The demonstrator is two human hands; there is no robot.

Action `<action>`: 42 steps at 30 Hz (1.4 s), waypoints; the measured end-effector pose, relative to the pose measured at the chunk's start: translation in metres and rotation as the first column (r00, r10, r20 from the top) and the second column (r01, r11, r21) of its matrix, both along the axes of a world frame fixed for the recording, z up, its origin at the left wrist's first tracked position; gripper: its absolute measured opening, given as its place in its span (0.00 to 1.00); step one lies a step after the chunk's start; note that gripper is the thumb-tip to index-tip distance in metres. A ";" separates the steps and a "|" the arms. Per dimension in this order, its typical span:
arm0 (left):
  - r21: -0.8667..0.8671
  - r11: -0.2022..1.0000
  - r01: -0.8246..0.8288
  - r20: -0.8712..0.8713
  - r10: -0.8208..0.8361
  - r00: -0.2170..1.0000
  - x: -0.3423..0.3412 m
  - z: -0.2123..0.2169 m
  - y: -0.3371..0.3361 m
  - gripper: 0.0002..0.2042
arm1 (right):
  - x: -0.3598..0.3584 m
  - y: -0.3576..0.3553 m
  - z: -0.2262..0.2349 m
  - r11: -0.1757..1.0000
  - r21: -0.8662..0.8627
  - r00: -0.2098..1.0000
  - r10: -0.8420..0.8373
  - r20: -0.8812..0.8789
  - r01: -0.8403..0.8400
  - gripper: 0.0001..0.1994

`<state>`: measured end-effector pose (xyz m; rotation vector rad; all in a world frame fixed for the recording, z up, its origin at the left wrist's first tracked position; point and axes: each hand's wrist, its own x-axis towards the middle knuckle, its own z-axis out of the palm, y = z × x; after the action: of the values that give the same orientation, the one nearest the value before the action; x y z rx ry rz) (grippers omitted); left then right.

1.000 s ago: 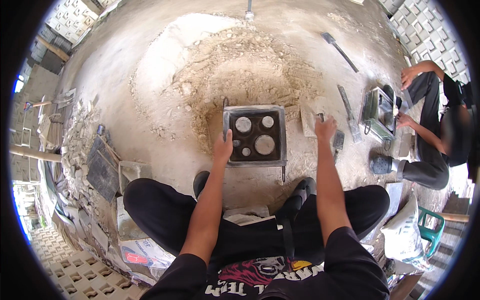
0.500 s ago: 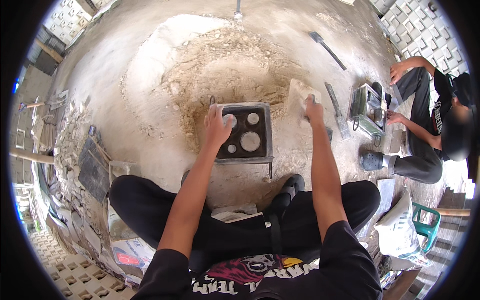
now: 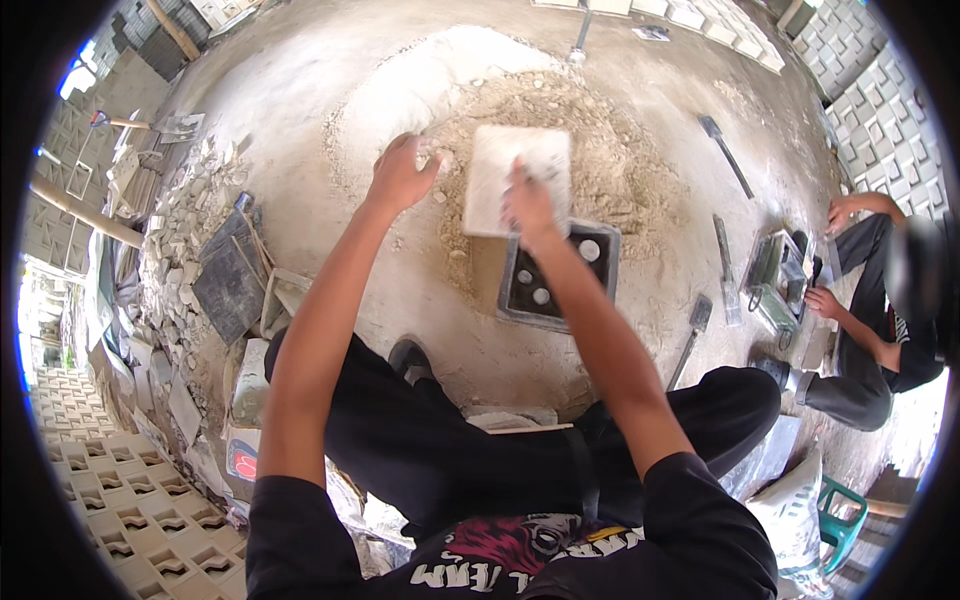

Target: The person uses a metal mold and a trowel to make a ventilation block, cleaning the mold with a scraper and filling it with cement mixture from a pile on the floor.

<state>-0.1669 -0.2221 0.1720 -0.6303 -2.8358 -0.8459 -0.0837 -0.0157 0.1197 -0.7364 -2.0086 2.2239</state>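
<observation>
**Pale square slab held over the sand heap, dark mould box below it**

The right hand (image 3: pixel 528 205) grips a pale square slab (image 3: pixel 515 178) by its lower edge, fingers closed over it – the slab hangs above the sand pile (image 3: pixel 560 130), at about 11 o'clock from the dark metal mould box (image 3: pixel 555 275) and overlapping that box's upper left corner. The left hand (image 3: pixel 400 172) is at 9 o'clock from the slab, fingers curled shut around a lump of sandy mix. The mould box sits on the concrete floor (image 3: pixel 300 120) at the pile's near edge, round pale plugs showing inside it.

At 3 o'clock a co-worker's hand (image 3: pixel 822 300) rests by a second mould (image 3: pixel 775 285) – a trowel (image 3: pixel 690 335) lies between the two moulds. Broken slabs and rubble (image 3: pixel 190 260) line the floor at 9 o'clock.
</observation>
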 end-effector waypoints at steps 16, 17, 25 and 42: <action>-0.062 0.998 -0.027 0.016 0.028 0.999 -0.003 0.020 -0.071 0.22 | 0.106 -0.232 -0.218 0.958 -0.142 0.928 -0.194 0.318 0.249 0.24; -0.061 0.998 -0.024 0.011 0.025 1.000 -0.005 0.020 -0.074 0.22 | 0.090 -0.227 -0.226 0.965 -0.141 0.942 -0.172 0.287 0.219 0.24; 0.061 0.998 0.029 0.131 -0.037 0.991 -0.022 0.049 -0.066 0.24 | -0.149 -0.111 -0.222 0.883 0.099 0.873 -0.468 0.140 0.458 0.26; 0.078 0.990 0.121 0.176 -0.133 0.975 -0.034 0.055 -0.055 0.20 | -0.170 0.033 -0.082 -0.275 -0.919 0.825 -0.559 -0.085 -0.281 0.24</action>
<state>-0.2007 -0.2771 0.2275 -0.7697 -2.9372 -1.0666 -0.2541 0.0177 0.0374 -0.1262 0.7556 2.8533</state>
